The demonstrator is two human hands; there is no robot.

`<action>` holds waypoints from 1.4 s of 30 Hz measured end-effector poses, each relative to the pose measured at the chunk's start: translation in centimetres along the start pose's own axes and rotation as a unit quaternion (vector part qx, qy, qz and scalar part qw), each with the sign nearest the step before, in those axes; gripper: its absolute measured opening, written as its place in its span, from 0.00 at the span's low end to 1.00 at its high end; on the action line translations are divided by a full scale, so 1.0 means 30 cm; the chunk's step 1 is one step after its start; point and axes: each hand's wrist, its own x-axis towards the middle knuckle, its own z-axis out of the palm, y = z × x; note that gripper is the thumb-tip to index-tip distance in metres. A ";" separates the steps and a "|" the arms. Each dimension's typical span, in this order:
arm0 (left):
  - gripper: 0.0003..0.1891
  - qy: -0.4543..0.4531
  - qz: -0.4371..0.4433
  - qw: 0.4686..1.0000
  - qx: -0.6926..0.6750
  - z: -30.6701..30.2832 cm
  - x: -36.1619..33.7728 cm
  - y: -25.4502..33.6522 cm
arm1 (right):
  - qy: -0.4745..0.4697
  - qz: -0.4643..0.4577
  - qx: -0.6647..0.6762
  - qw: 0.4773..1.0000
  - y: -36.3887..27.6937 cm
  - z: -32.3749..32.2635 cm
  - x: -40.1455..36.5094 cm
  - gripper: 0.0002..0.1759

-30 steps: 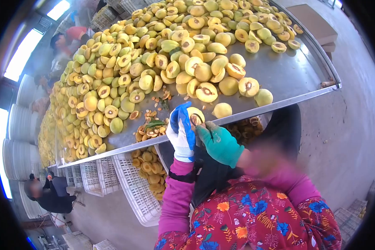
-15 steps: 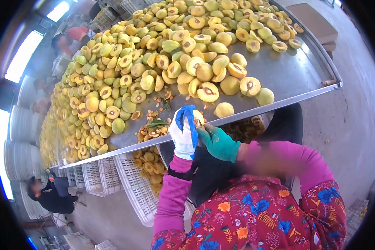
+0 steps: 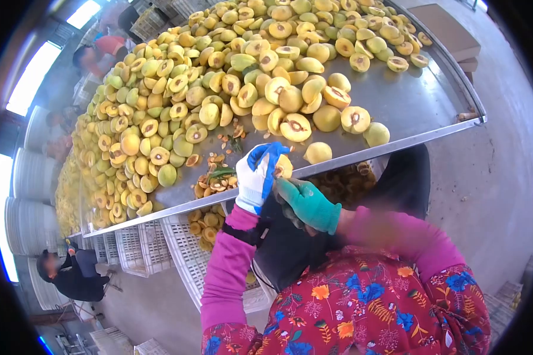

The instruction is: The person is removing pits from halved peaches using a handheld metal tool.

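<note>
My left hand (image 3: pixel 257 176), in a white and blue glove, is wrapped round a yellow fruit half (image 3: pixel 283 167) just above the table's front edge. Close beside it is my right hand (image 3: pixel 308 203), in a green glove with its fingers bent near the fruit; what they hold, if anything, is hidden. Small pits and scraps (image 3: pixel 217 177) lie on the metal table left of my hands. A whole-looking yellow piece (image 3: pixel 318 152) sits just behind the edge, and a big heap of halved fruit (image 3: pixel 177 89) covers much of the table.
The table's metal rim (image 3: pixel 397 144) runs in front of me. Below it stand white crates (image 3: pixel 189 260), one with fruit halves. A person in dark clothes (image 3: pixel 71 278) sits at the lower left, and others are at the upper left. Cardboard (image 3: pixel 444 29) is at the upper right.
Both hands have shifted slightly left, and the left forearm has swung left. The left glove has turned, showing more of the fruit half. My right hand has tilted downward.
</note>
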 end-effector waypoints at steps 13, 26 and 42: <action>0.19 0.149 -0.139 0.927 -0.314 -0.039 -0.097 -0.016 | -0.323 0.240 0.396 0.825 0.025 -0.020 0.032 0.22; 0.11 0.349 -0.044 0.936 0.032 -0.272 -0.247 -0.109 | -0.115 0.324 0.218 0.913 0.186 -0.235 0.064 0.24; 0.07 0.061 -0.216 0.974 -0.036 -0.008 -0.280 -0.051 | -0.035 0.057 -0.819 0.570 0.334 -0.785 0.481 0.26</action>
